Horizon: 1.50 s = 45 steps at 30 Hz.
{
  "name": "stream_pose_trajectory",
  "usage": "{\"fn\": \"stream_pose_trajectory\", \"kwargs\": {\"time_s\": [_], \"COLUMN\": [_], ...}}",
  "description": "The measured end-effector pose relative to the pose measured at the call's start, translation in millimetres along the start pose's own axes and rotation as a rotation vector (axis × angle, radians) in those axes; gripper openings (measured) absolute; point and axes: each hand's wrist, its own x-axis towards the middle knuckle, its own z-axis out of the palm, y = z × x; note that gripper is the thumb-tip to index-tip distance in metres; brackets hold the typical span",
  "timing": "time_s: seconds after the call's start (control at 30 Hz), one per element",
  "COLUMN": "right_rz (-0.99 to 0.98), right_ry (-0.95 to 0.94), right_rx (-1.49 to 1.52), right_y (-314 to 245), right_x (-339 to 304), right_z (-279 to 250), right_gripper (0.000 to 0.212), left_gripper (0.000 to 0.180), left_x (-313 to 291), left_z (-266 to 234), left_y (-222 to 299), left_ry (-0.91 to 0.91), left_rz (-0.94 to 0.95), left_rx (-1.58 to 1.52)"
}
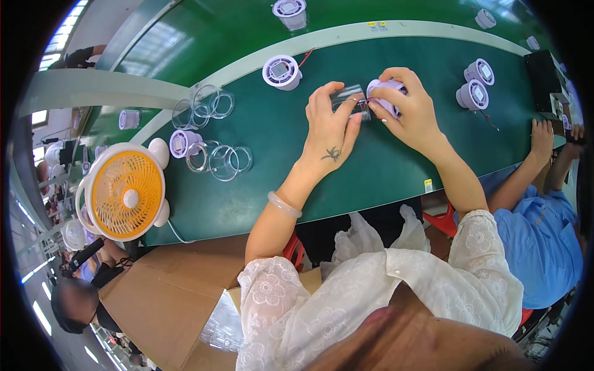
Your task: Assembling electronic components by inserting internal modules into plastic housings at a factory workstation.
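Observation:
Over the middle of the green table, my left hand [327,133] is wrapped round a clear plastic cylinder [346,94]. Just to its right, my right hand [416,114] grips a round lavender plastic housing [388,94], tilted toward the cylinder. Thin wires show between the two pieces, near my fingertips; whether the pieces touch is hidden by my fingers. Beyond my left hand lies another lavender housing [281,73] with a red wire. Farther right, two more housings, one [479,72] behind the other [472,96], sit close together, with a wire trailing on the table.
Several clear cylinders [230,163] and a lavender housing [184,144] stand at the left, beside an orange and white fan [127,193]. An open cardboard box [170,290] holds clear plastic pieces below. A co-worker in blue [537,238] sits at the right, near black equipment [543,80].

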Motion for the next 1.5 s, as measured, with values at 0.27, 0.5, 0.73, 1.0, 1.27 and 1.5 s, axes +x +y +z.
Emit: {"fn": "stream_pose_trajectory", "kwargs": {"time_s": [0.27, 0.5, 0.73, 1.0, 1.27, 1.5], "right_rz": [-0.097, -0.127, 0.291, 0.005, 0.332, -0.005], "right_ry": [0.148, 0.103, -0.149, -0.266, -0.175, -0.054], "right_rx": [-0.004, 0.056, 0.600, 0.423, 0.917, 0.762], "right_y": [0, 5, 2, 5, 7, -5], "right_x": [2, 2, -2, 2, -2, -9], "right_z": [8, 4, 0, -6, -3, 9], "right_gripper": [0.014, 0.025, 0.047, 0.041, 0.027, 0.060], "left_gripper": [0.022, 0.019, 0.012, 0.016, 0.065, 0.072], "left_x": [-1, 1, -1, 1, -1, -1], "left_z": [2, -2, 2, 3, -4, -1], "left_y": [-2, -3, 5, 6, -8, 4], "left_ry": [-0.029, -0.139, 0.111, 0.173, -0.017, -0.193], "left_rz": [-0.413, -0.411, -0.205, -0.390, -0.442, -0.261], "left_rx": [-0.791, -0.830, -0.410, -0.817, -1.324, -0.540]}}
